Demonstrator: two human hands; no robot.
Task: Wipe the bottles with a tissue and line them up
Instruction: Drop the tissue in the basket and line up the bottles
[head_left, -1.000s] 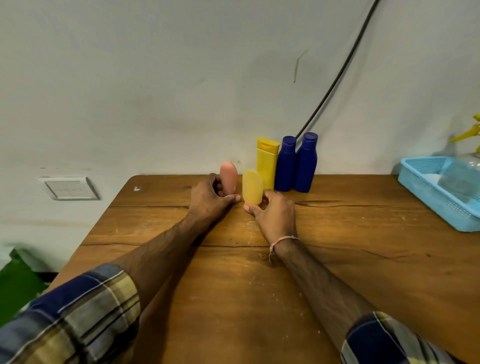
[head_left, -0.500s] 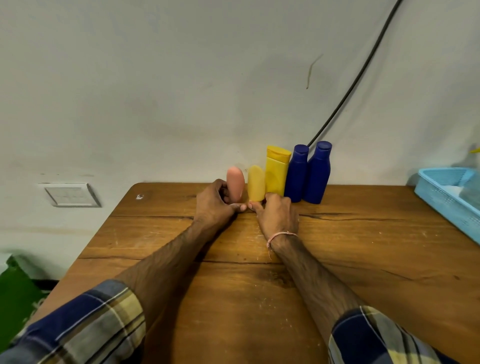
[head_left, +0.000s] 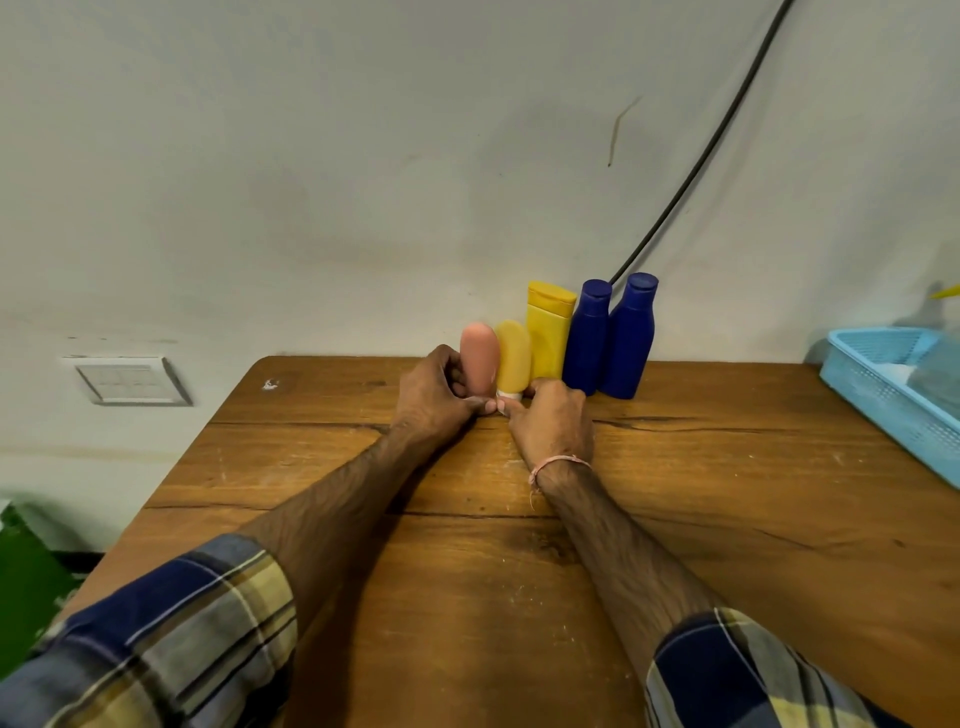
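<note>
Head view: five bottles upright in row at far edge of wooden tabletop (head_left: 675, 519), against wall. From left: pink tube (head_left: 480, 358), small yellow tube (head_left: 514, 356) standing on white cap, tall yellow bottle (head_left: 549, 332), two blue bottles (head_left: 588, 338) (head_left: 630, 338), each touching or just beside next. Left hand (head_left: 434, 400), grip closed around base of pink tube. Right hand (head_left: 553, 415), grip pinching base of small yellow tube. Light blue basket (head_left: 883, 395) well apart at right edge.
</note>
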